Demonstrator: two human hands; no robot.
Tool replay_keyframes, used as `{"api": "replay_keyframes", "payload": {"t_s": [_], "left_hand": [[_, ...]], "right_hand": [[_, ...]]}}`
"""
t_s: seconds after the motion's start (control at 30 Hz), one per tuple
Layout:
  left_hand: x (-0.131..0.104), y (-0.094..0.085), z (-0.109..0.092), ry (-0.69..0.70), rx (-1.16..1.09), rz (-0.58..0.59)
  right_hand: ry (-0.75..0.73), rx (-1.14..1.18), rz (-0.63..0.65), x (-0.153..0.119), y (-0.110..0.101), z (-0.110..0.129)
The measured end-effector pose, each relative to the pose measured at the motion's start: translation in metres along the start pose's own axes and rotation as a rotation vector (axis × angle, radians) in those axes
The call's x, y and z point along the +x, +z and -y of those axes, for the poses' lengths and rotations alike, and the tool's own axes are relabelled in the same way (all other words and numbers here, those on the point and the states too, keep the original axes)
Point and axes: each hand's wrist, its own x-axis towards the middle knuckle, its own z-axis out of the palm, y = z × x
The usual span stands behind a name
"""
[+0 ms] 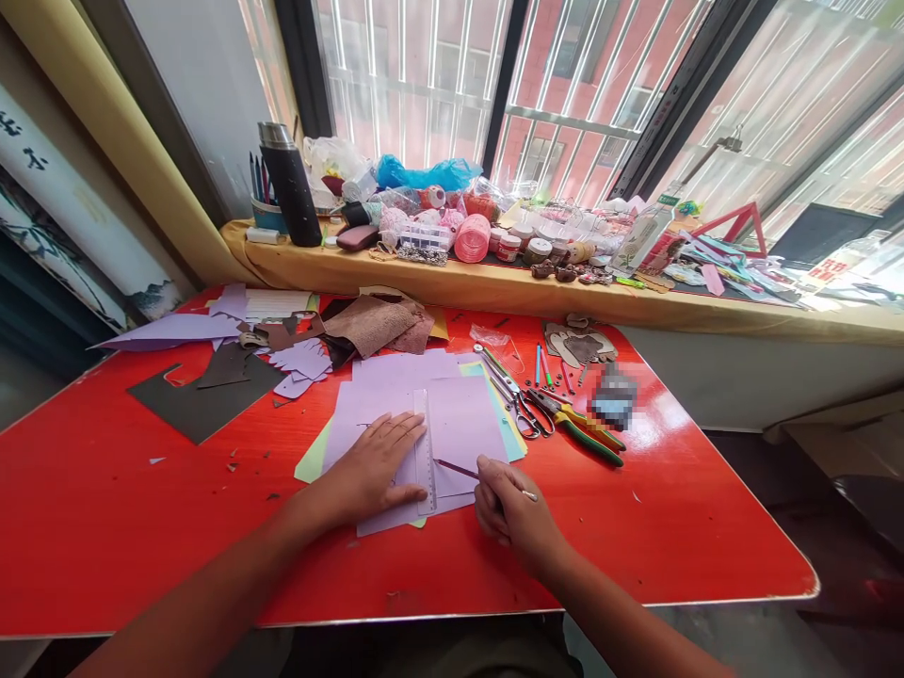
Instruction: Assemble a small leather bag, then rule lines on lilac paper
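My left hand (385,466) lies flat with fingers stretched out, pressing a clear ruler (428,485) down on purple paper (470,414). The ruler runs away from me, nearly upright in the view. My right hand (514,513) is closed around a thin dark pencil (456,467), whose tip meets the paper just right of the ruler's edge. Several purple sheets are stacked there, with green and light blue sheets (514,435) showing from under them. Some dark marks (367,426) are on the paper left of my left hand's fingers.
Right of the paper lie scissors (526,410), pliers with green-yellow handles (589,438), and coloured pens (543,365). Brown leather pieces (371,325), paper cut-outs (303,363) and a dark sheet (201,405) lie back left. A black flask (291,188) stands on the crowded sill (339,278).
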Motion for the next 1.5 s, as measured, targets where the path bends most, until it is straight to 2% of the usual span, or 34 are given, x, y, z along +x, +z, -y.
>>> {"api": "replay_keyframes", "payload": {"t_s": [0.3,0.9,1.17,1.33,1.5], "left_hand": [[-0.001,0.000,0.001,-0.006,-0.015,-0.008],[0.000,-0.004,-0.001,-0.006,-0.009,0.030],[-0.001,-0.003,-0.001,0.006,0.007,0.013],[0.000,-0.007,-0.001,0.001,0.004,0.026],[0.003,-0.010,0.001,-0.028,0.002,0.042]], "right_hand": [[0.039,0.027,-0.020,-0.018,-0.001,-0.006],[0.028,0.098,-0.037,-0.020,-0.001,-0.012],[0.036,0.141,-0.019,-0.021,-0.002,-0.011],[0.014,0.193,-0.011,-0.017,-0.006,-0.006],[-0.074,0.027,0.013,0.001,-0.020,0.013]]}}
